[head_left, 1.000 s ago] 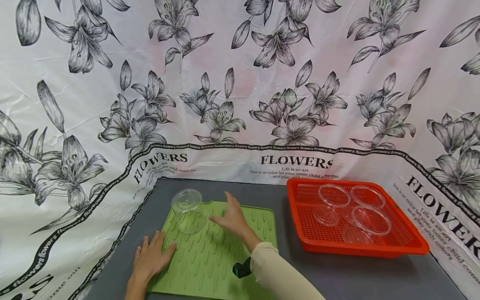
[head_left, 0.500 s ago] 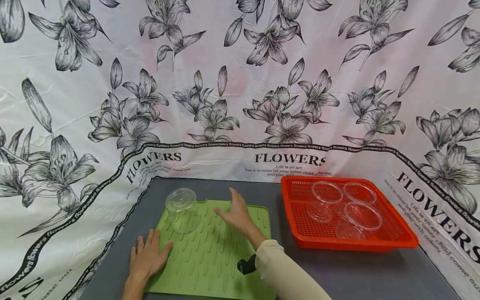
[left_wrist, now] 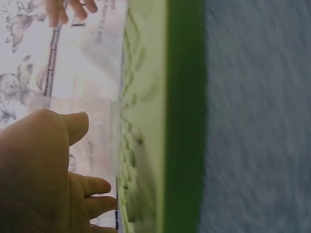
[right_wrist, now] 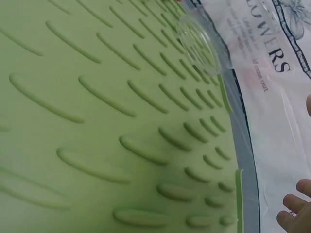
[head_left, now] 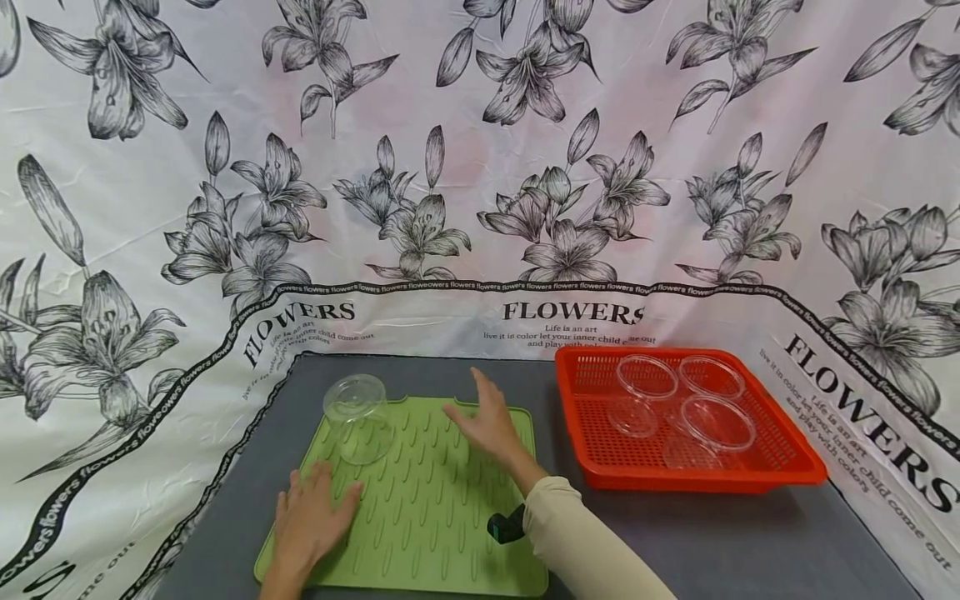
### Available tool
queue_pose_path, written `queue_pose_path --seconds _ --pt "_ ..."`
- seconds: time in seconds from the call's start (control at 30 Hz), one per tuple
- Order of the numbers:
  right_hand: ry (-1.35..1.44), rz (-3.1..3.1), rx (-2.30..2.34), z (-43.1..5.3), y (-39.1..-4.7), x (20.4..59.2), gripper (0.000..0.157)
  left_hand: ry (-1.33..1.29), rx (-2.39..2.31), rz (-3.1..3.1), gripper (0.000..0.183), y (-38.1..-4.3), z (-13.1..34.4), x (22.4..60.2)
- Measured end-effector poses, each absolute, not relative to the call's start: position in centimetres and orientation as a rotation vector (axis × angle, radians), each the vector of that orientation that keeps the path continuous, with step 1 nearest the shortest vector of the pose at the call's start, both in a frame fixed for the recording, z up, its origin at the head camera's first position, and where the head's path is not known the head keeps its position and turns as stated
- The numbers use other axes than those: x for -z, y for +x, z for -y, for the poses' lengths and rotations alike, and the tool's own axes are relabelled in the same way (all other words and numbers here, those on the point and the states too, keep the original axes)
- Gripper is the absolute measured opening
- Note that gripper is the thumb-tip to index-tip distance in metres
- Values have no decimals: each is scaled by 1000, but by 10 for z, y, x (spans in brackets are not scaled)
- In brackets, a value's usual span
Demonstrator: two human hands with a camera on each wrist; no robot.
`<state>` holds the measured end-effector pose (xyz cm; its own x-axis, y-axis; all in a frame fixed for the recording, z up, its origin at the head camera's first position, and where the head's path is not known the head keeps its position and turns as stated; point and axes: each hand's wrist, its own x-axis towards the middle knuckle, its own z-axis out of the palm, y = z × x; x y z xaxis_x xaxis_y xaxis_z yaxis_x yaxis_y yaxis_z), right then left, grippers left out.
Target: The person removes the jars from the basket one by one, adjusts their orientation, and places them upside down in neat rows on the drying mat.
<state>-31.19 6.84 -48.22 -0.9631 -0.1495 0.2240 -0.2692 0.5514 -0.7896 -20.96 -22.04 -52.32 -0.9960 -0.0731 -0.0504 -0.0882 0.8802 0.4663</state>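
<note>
Green mat (head_left: 405, 525) bears a clear cup (head_left: 360, 429) — left fingers (head_left: 322, 477) relaxed, wide, near it; right fingers (head_left: 489, 393) wide too.

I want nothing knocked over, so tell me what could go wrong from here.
The clear cup stands near the far left corner of the green mat; if the left hand, over that side, bumps the mat, the cup might tip. Being see-through, it could also be misjudged and knocked by the right hand.

In the head view, looks glossy on the clear cup (head_left: 360, 421) at eight o'clock, matt on the ridged mat (head_left: 420, 500), like plastic on the basket (head_left: 701, 478) at four.
</note>
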Motion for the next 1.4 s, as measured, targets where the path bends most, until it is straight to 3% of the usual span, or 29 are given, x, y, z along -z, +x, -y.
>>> queue_pose_path --seconds 0.5,1.4 --pt "302 2576 -1336 -110 -318 459 78 148 -842 -3230 64 -204 176 514" --pt "88 2444 -1037 -190 -316 441 68 368 -941 -3331 51 -198 116 522"
